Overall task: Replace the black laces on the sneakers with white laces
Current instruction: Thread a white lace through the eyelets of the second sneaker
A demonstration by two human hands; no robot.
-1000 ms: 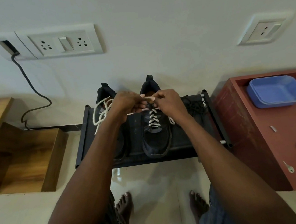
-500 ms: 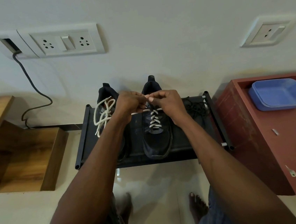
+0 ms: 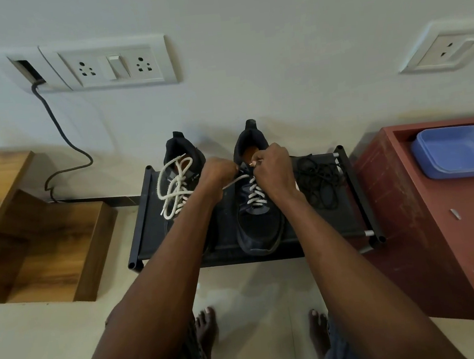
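Observation:
Two black sneakers stand on a low black rack (image 3: 144,227) against the wall. The right sneaker (image 3: 260,229) carries a white lace (image 3: 255,196) crossed through its eyelets. My left hand (image 3: 218,178) grips one end of that lace, which runs taut to the shoe. My right hand (image 3: 274,172) pinches the other end near the shoe's opening. The left sneaker (image 3: 182,153), partly hidden by my left forearm, has a white lace (image 3: 173,187) lying in loose loops on top. The removed black laces (image 3: 319,181) lie piled on the rack's right side.
A red cabinet (image 3: 440,231) stands to the right with a blue tray (image 3: 458,151) and small tools on it. A wooden box (image 3: 47,252) sits to the left. A cable (image 3: 58,131) hangs from a wall socket. My bare feet (image 3: 205,323) are on the tiled floor.
Both hands have stayed at the top of the right sneaker. The left hand has drawn its lace end out to the left, so that strand now runs taut.

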